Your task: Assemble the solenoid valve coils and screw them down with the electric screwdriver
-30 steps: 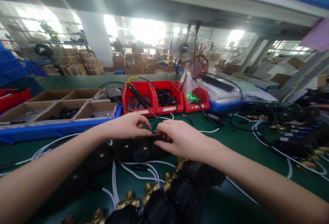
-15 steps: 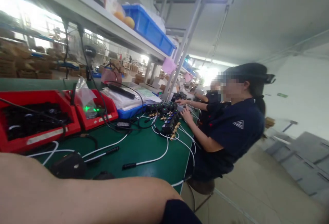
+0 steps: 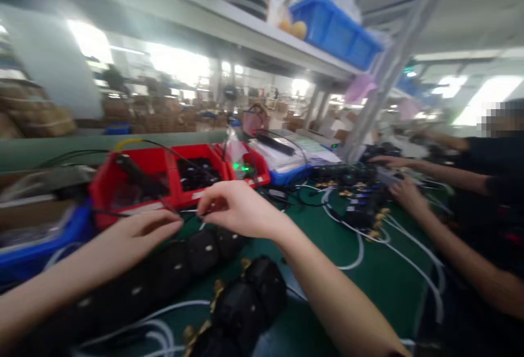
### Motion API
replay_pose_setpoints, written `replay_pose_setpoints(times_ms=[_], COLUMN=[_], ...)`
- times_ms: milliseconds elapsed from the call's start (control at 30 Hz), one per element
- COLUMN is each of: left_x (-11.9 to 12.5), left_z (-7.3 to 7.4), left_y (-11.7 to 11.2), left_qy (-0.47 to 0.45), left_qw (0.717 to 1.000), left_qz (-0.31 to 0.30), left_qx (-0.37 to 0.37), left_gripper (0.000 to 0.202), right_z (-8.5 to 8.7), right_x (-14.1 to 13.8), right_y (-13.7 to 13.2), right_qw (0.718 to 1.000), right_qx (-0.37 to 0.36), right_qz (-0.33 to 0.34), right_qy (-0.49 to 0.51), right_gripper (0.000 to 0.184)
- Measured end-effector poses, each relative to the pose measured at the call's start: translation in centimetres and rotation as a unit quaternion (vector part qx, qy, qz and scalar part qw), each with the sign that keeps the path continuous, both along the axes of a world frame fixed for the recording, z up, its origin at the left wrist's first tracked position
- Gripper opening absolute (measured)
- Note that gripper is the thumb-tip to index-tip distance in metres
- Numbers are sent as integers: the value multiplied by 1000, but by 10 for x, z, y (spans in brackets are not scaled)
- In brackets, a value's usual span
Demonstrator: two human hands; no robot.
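Observation:
My left hand [image 3: 149, 230] reaches in from the lower left over a row of black housings [image 3: 170, 267], fingers stretched forward and thumb a little apart. Just right of it, my right hand [image 3: 231, 208] is bent at the wrist, its fingers curled toward the thumb. Whatever lies between those fingertips is too blurred to make out; a short piece of white cable shows close by. Both hands are in front of the red bins [image 3: 176, 196]. Nearer to me stand more black housings [image 3: 249, 297] with brass-coloured fittings [image 3: 216, 294]. White cables [image 3: 164, 324] loop below them.
On the right a co-worker's hands [image 3: 409, 193] are at more black units [image 3: 364, 204] with white cables. A blue tray [image 3: 286, 176] holding papers sits behind the green table [image 3: 319, 259]. Another blue bin [image 3: 82, 231] is at left. Overhead runs a shelf with a blue crate [image 3: 335, 29].
The view has swung left and down toward the bins. Both my hands now show above the black housings; before, only a bare arm crossed the bottom. The co-worker has shifted to the right edge.

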State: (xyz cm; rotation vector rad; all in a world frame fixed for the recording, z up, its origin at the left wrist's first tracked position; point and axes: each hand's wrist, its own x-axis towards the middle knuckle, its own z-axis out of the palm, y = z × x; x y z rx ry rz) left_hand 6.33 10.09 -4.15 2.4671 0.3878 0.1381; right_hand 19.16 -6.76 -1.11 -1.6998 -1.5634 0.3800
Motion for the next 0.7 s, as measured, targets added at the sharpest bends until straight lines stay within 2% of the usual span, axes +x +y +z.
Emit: replay_pose_setpoints(times_ms=[67,167,300,533,700], left_x=[-14,-14,-9,-7,-6], left_z=[0,-3,-5,-12,-16], left_y=[6,9,4,-2,-2], left_qy=[65,100,101,72,50], left_qw=[997,990,988,988,991], left_qz=[-18,-61,-91,-124,-115], left_qx=[-29,-76,-78,-51,-52], left_gripper=[44,48,53,35,29], right_z=[-9,-17,-20,-32,-36], right_x=[4,3,-8,-17,-15], right_y=[5,6,6,17,18], right_qw=[999,997,988,979,976], right_qx=[-28,-66,-93,-100,-97], right_qz=[2,13,3,14,22], right_qy=[-22,-50,-123,-177,-194], right_gripper=[18,17,16,12,10])
